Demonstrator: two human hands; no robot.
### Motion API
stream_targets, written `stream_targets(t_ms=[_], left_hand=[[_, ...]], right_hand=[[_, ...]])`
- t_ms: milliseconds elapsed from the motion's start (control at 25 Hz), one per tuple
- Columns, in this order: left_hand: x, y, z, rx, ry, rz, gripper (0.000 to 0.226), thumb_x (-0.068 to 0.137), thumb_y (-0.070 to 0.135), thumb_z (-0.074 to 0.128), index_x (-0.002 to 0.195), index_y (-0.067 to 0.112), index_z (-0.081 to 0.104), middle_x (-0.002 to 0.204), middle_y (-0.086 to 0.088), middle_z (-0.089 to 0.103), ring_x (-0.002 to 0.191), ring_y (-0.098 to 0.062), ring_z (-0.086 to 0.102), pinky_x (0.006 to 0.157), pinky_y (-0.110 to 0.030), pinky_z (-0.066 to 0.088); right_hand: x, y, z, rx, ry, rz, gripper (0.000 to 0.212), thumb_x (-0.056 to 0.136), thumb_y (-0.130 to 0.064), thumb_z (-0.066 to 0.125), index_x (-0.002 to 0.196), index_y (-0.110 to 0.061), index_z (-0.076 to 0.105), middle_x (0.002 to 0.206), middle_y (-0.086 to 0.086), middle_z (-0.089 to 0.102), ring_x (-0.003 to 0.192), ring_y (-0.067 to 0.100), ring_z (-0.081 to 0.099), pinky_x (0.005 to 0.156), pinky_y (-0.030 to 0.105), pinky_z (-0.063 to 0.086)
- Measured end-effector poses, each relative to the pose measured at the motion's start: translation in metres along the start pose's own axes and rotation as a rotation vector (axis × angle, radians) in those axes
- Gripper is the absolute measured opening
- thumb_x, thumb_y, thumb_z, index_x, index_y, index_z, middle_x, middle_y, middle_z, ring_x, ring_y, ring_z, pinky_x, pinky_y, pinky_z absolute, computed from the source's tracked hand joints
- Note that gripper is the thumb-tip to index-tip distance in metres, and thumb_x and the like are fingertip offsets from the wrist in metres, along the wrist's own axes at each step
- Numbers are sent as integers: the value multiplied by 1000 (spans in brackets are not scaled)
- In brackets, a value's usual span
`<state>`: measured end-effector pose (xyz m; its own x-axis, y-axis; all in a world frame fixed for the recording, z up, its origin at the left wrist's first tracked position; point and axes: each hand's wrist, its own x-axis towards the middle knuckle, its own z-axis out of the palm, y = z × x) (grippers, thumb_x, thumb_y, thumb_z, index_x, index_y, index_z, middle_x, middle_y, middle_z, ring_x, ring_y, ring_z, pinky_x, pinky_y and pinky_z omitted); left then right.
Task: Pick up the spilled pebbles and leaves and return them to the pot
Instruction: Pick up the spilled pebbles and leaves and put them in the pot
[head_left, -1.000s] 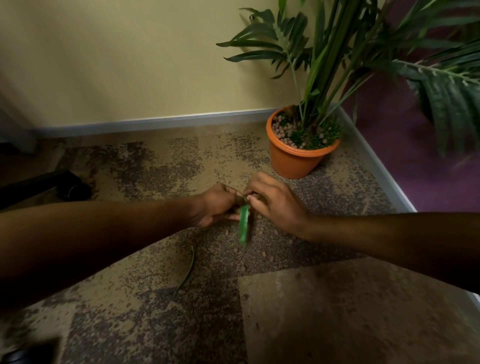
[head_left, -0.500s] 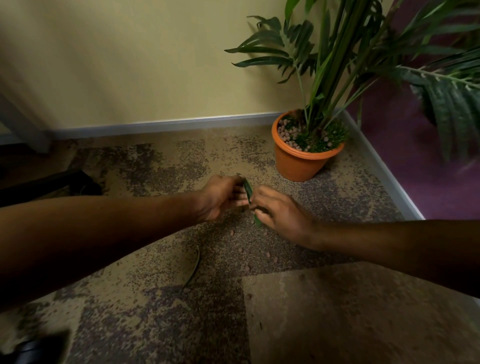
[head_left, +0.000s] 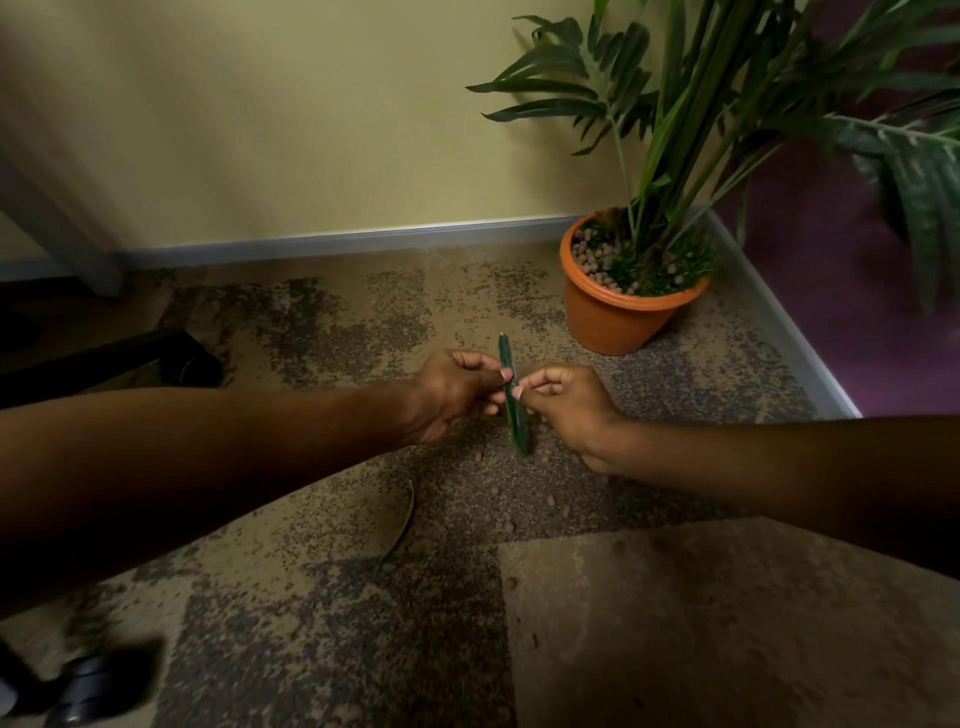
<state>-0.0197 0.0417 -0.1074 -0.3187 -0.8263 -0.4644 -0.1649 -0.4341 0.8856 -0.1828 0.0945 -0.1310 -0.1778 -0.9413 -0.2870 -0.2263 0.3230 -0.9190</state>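
Observation:
A narrow green leaf (head_left: 518, 434) stands nearly upright between my two hands, above the carpet. My left hand (head_left: 454, 392) pinches it from the left and my right hand (head_left: 569, 410) pinches it from the right. The orange pot (head_left: 613, 322), with a tall green plant and pebbles on its soil, stands in the corner behind and to the right of my hands. A second curved leaf (head_left: 401, 522) lies flat on the carpet in front of my left hand. Several small pebbles (head_left: 550, 500) are scattered on the carpet below my hands.
A yellow wall with a grey skirting board (head_left: 363, 240) runs along the back, a purple wall (head_left: 857, 322) on the right. A black chair base (head_left: 98, 358) lies at the left and a castor wheel (head_left: 88, 686) at the bottom left.
Both hands have lifted the green leaf a little and turned it more upright. The view has shifted slightly.

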Motion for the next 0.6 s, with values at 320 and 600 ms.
stream_targets(t_ms=[320,600], left_hand=[[-27,-46,-53,1092,-62,-210,31,102,37,64,116,11,72,110,-13,75,95,-29,74,70,-31,57],[-40,-83,-63,1123,-145,-336,34,105,29,56,127,5,68,121,-14,73,109,-31,72,85,-33,58]], right_hand=[[-5,6,14,-24,-54,60,4,91,-9,74,94,-6,73,79,4,67,77,17,62,80,35,55],[-12,5,17,-23,-55,57,6,92,-5,71,96,-1,73,76,5,65,73,16,60,73,33,53]])
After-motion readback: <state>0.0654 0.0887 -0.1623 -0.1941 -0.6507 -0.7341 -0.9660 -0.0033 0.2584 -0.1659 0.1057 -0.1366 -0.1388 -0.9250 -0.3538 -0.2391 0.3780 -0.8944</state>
